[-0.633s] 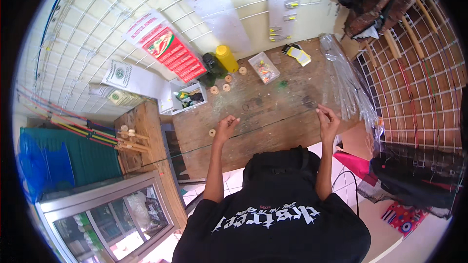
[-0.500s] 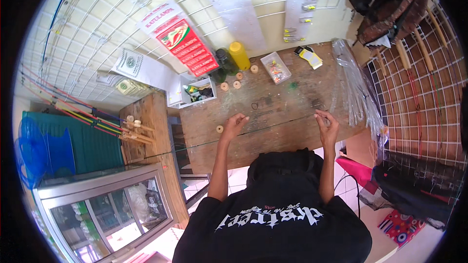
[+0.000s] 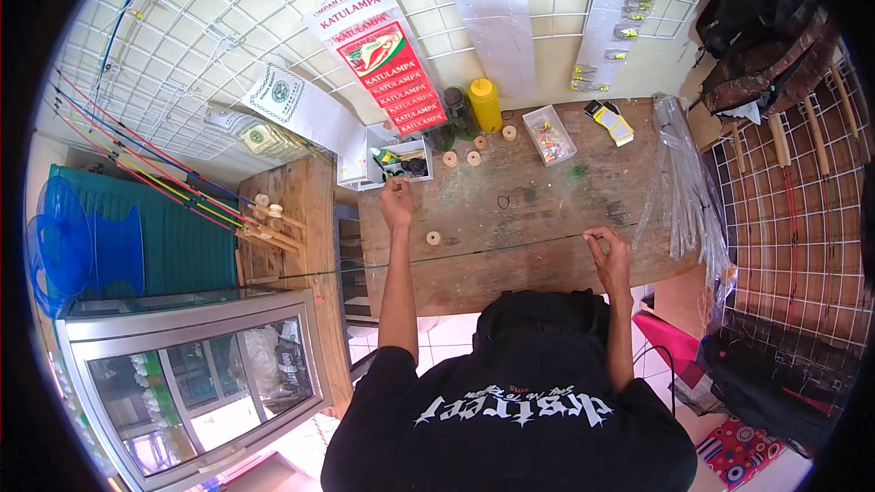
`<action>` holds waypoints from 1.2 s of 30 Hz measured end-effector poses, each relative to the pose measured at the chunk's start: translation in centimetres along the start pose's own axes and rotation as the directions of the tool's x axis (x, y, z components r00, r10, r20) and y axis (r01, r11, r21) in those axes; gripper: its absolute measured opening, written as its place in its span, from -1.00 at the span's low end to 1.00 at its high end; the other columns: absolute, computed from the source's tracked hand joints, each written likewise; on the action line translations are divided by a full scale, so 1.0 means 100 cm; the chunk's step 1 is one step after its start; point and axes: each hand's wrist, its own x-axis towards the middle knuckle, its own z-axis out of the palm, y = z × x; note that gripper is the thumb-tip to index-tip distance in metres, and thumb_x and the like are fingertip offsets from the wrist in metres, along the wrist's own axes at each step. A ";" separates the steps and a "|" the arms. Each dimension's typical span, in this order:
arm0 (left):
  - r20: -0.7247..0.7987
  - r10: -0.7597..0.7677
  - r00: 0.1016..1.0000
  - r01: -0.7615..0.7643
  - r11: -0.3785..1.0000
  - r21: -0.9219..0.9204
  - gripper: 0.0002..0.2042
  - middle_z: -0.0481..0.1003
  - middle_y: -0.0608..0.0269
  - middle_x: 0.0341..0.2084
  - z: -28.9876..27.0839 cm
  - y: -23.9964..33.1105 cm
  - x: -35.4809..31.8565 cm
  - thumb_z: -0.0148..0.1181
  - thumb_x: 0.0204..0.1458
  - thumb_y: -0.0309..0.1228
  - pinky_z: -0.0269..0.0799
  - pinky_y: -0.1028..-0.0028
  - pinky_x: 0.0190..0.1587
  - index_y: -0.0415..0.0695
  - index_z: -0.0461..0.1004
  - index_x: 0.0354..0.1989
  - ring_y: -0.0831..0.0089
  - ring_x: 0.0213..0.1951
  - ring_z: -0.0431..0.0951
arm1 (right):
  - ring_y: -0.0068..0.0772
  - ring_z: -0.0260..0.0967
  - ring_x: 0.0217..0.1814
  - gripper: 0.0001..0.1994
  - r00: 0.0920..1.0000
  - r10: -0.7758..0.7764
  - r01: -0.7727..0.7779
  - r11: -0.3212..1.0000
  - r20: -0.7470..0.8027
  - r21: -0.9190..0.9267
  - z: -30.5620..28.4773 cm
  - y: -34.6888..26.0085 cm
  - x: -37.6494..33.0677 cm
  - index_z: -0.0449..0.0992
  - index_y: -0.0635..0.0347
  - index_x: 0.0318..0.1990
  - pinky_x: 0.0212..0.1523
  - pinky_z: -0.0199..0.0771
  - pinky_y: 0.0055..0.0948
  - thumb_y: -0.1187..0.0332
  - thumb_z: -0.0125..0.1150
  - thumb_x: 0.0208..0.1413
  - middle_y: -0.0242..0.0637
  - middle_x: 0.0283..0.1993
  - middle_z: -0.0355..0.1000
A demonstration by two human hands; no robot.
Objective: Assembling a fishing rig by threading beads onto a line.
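Note:
A thin dark green fishing rod (image 3: pixel 474 251) lies slantwise across the wooden table (image 3: pixel 547 191) and runs on past its left edge. My right hand (image 3: pixel 609 253) pinches the rod near its thin right end, thumb and forefinger together. My left hand (image 3: pixel 397 205) is off the rod, its fingers stretched toward the front rim of a small white box (image 3: pixel 419 164) holding green and dark small items. Nothing shows in those fingers. A round wooden ring (image 3: pixel 433 238) lies right of my left forearm. A small dark loop (image 3: pixel 503 202) lies mid-table.
Several wooden rings (image 3: pixel 474 158) lie near a yellow bottle (image 3: pixel 485 105) and dark green jars (image 3: pixel 458 114). Behind are a clear box of small colourful pieces (image 3: pixel 550 137) and a yellow-black packet (image 3: pixel 609 123). Clear plastic sleeves (image 3: pixel 679 191) hang at right; a glass cabinet (image 3: pixel 191 383) stands left.
My left hand has left the rod and moved forward and left to the white box. My right hand stays at the rod's thin end. The view has shifted slightly.

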 end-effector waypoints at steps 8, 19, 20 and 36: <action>0.011 -0.014 1.000 0.012 0.976 0.217 -0.86 0.57 0.13 -0.47 -0.001 -0.009 -0.007 0.19 -0.05 -0.35 0.43 0.34 -0.29 -0.12 0.53 -0.35 0.24 -0.37 0.58 | -0.34 0.45 -0.30 -0.90 0.999 0.023 -0.022 0.999 -0.022 0.042 0.002 -0.002 0.003 0.52 0.33 -0.36 -0.22 0.38 -0.44 0.47 0.23 -0.01 -0.16 -0.38 0.49; -0.454 0.077 0.888 -0.003 0.987 0.162 -0.85 0.54 0.13 -0.48 -0.021 0.037 0.009 0.09 0.01 -0.29 0.39 0.26 -0.37 -0.07 0.53 -0.37 0.16 -0.42 0.55 | -0.38 0.46 -0.30 -0.91 0.999 0.042 -0.042 0.999 -0.033 0.022 0.006 0.005 0.002 0.52 0.32 -0.35 -0.21 0.39 -0.46 0.49 0.22 0.00 -0.17 -0.39 0.49; -0.459 0.077 0.885 -0.001 0.987 0.162 -0.85 0.54 0.13 -0.48 -0.031 0.035 0.019 0.09 0.01 -0.29 0.39 0.26 -0.37 -0.07 0.53 -0.37 0.16 -0.42 0.55 | -0.38 0.46 -0.30 -0.91 0.999 0.038 -0.037 0.999 -0.030 0.024 0.007 0.005 0.003 0.52 0.32 -0.35 -0.21 0.39 -0.46 0.49 0.22 0.00 -0.17 -0.39 0.49; -0.309 -0.192 0.931 0.318 0.843 0.434 -0.75 0.58 0.20 -0.42 -0.059 0.010 0.101 0.32 -0.23 -0.10 0.45 0.24 -0.27 0.05 0.62 -0.42 0.19 -0.30 0.58 | -0.27 0.46 -0.29 -0.91 1.000 0.006 -0.005 0.999 -0.028 0.036 0.006 -0.001 0.003 0.51 0.32 -0.33 -0.24 0.39 -0.40 0.50 0.19 0.01 -0.11 -0.36 0.48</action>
